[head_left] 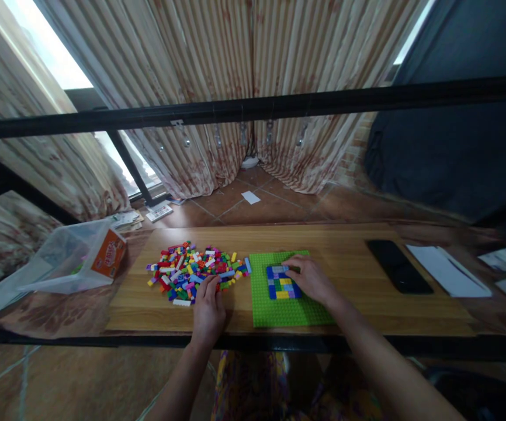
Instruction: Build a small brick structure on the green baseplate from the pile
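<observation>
A green baseplate (262,313) lies on the wooden board, with a block of blue, yellow, green and pale bricks (283,283) built near its middle. My right hand (309,276) reaches over the upper right of that built block, thumb and fingers closed together at its edge; whatever they pinch is too small to make out. At the near right side of a heap of loose coloured bricks (191,272) is my left hand (210,307). Its fingers bend down among the bricks, and their tips are partly hidden.
The wooden board (340,251) carries a black phone (398,266) at the right, beside white paper (448,272). A clear plastic bin (71,257) with an orange label stands on the left. A dark metal rail (253,109) runs across behind the board, before curtains.
</observation>
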Demonstrator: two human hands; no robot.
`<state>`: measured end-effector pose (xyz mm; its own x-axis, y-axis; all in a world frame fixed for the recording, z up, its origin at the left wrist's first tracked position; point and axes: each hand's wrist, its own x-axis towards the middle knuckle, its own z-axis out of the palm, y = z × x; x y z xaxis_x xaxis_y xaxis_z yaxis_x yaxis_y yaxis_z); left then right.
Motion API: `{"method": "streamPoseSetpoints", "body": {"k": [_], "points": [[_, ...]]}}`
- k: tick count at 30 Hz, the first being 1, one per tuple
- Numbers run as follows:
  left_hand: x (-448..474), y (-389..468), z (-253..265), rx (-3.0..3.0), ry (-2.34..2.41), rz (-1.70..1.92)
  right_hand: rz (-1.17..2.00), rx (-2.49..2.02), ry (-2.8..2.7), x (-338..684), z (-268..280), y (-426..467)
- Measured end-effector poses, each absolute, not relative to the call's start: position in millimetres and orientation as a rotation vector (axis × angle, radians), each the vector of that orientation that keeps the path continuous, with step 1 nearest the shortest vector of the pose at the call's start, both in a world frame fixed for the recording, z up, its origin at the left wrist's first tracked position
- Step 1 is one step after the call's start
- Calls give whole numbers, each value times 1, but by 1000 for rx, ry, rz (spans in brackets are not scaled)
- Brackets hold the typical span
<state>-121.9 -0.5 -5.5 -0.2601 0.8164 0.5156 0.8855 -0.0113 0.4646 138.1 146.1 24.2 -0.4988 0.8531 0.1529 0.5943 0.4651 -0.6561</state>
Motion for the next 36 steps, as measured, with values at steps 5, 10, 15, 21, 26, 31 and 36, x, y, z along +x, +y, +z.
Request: {"method": "streamPoseSetpoints", "body": {"k": [5, 10, 15, 21, 26, 31, 36], "points": [[-113, -1, 5, -1859, -2067, -1146, 855, -1230, -2183, 138, 24, 147], [-78, 10, 28, -1961, -2043, -1166, 1003, -1221, -2014, 142, 19, 147], [-31, 34, 37, -2217, -1994, -974, 1054, -1262, -1745, 148, 12, 153], [3, 55, 26, -2368, -1998, -696, 1061, -1326, -1699, 144, 7, 159], [9, 57, 19, -2351, -2052, -630, 934, -1356, -1845, 138, 7, 156], [9, 56, 17, -2351, -2069, -625, 834, -1340, -1914, 137, 6, 154], [12, 57, 20, -2352, -2109, -592, 793, -1349, -1953, 137, 6, 153]]}}
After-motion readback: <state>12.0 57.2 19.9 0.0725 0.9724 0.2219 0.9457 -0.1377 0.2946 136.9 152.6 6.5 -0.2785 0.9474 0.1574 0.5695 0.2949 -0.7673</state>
